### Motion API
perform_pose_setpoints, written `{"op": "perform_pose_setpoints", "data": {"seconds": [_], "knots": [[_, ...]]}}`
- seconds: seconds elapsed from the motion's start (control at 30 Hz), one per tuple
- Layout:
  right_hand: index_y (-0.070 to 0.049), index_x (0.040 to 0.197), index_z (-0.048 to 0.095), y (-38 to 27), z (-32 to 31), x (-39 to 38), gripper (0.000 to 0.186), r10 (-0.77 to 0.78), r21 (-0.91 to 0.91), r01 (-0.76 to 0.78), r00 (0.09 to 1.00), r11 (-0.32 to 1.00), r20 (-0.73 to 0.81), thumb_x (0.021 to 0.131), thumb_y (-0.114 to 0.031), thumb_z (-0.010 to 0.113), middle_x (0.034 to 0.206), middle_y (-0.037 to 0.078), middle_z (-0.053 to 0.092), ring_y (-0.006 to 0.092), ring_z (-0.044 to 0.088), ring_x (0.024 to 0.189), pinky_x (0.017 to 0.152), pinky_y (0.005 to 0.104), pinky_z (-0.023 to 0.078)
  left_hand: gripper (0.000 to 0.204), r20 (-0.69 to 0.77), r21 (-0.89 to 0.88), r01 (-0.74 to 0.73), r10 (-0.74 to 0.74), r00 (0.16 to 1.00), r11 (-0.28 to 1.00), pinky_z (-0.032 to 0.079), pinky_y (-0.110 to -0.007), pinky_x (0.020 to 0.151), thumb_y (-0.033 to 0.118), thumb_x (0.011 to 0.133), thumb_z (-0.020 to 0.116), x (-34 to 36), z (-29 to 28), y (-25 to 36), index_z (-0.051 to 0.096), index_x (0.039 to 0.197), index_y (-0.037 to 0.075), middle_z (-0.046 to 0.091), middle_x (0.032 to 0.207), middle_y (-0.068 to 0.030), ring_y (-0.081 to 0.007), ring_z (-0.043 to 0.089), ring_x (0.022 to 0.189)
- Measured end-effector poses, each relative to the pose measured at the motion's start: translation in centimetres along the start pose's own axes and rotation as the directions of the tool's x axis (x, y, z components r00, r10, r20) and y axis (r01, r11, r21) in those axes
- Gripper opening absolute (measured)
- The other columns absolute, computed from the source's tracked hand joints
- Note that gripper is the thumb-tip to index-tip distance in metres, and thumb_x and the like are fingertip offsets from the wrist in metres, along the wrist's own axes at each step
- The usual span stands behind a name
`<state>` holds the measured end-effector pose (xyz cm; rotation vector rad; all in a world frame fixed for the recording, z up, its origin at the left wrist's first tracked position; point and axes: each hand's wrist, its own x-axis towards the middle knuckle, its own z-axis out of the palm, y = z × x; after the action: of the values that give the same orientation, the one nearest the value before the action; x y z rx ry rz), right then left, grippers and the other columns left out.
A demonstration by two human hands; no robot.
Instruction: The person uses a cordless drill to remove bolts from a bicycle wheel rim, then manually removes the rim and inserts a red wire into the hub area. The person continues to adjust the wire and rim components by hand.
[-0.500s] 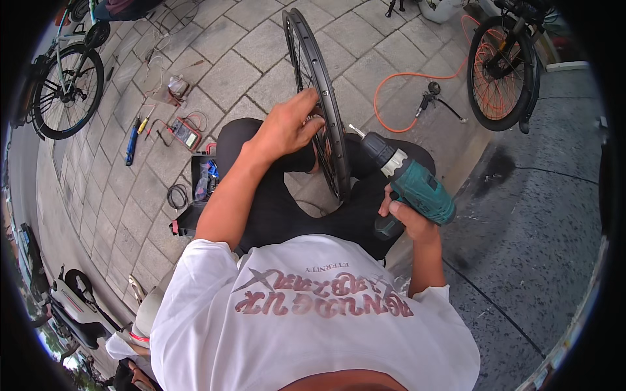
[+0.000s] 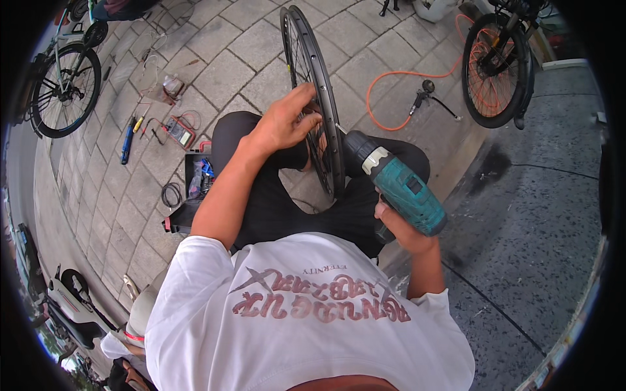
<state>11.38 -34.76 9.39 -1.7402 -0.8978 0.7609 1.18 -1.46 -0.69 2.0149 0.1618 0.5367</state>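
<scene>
A black bicycle wheel rim (image 2: 315,62) with spokes stands upright between my bent legs, in the middle of the head view. My left hand (image 2: 283,124) grips it on its left side, thumb and fingers curled at the rim, with the fingertips partly hidden. My right hand (image 2: 407,231) is closed on the handle of a teal and black cordless drill (image 2: 407,192), held to the right of the wheel. The drill points up-left, and its bit reaches the rim's right side; whether it touches cannot be made out.
An open toolbox (image 2: 190,195), coiled cable (image 2: 171,193), red meter (image 2: 179,132) and screwdrivers (image 2: 127,141) lie left. Bicycles stand upper left (image 2: 65,91) and right (image 2: 495,72). An orange hose (image 2: 385,75) with an inflator gauge (image 2: 420,98) lies ahead. A grey step (image 2: 541,215) runs along the right.
The drill in my right hand has moved left and tilted, bringing its bit closer to the rim. My left hand stays at the wheel, shifted slightly in view along with the surroundings.
</scene>
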Motion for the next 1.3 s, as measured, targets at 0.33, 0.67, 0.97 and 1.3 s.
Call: {"op": "perform_pose_setpoints", "data": {"seconds": [0.33,0.67,0.97,1.3], "knots": [[0.001,0.132,0.065,-1.0,1.5,-0.4,0.036,0.162,0.279,-0.167,0.986,0.946,0.039,0.096,0.000,0.069,0.110,0.009,0.071,0.0168,0.070,0.084,0.076,0.0342,0.059,0.056,-0.025,-0.078,0.088,-0.090,0.996,0.993,0.058,-0.033,0.086,-0.002,0.091,0.073,-0.3,0.2,-1.2,0.058,0.145,-0.001,0.066,0.128,-0.0154,-0.0220,0.073,0.101],[0.003,0.127,0.067,-2.9,1.5,1.6,0.031,0.125,0.382,-0.059,0.981,0.922,-0.150,0.096,-0.001,0.067,0.108,0.009,0.071,0.0163,0.070,0.078,0.073,0.0339,0.058,0.055,-0.171,-0.063,0.033,-0.043,0.984,0.997,0.060,-0.034,0.082,0.002,0.093,0.078,4.4,0.0,-1.5,0.056,0.143,-0.005,0.064,0.131,-0.0181,-0.0245,0.076,0.098],[0.003,0.127,0.068,-3.7,3.2,1.0,0.032,0.242,0.423,-0.167,0.961,0.891,-0.130,0.096,-0.003,0.071,0.107,0.008,0.072,0.0150,0.070,0.078,0.071,0.0323,0.058,0.051,-0.152,-0.142,0.114,-0.135,0.979,0.983,0.059,-0.032,0.079,-0.002,0.093,0.075,1.8,-1.3,-1.9,0.054,0.140,-0.007,0.063,0.112,-0.0120,-0.0198,0.074,0.094],[0.003,0.123,0.070,-3.2,3.3,1.2,0.030,0.238,0.406,-0.154,0.958,0.901,-0.164,0.094,-0.003,0.073,0.097,0.006,0.073,0.0131,0.070,0.076,0.069,0.0309,0.057,0.055,-0.156,-0.159,0.155,-0.179,0.971,0.975,0.059,-0.033,0.092,0.001,0.096,0.075,0.8,-1.4,-3.1,0.056,0.148,0.003,0.068,0.134,-0.0083,-0.0163,0.071,0.106]]}}
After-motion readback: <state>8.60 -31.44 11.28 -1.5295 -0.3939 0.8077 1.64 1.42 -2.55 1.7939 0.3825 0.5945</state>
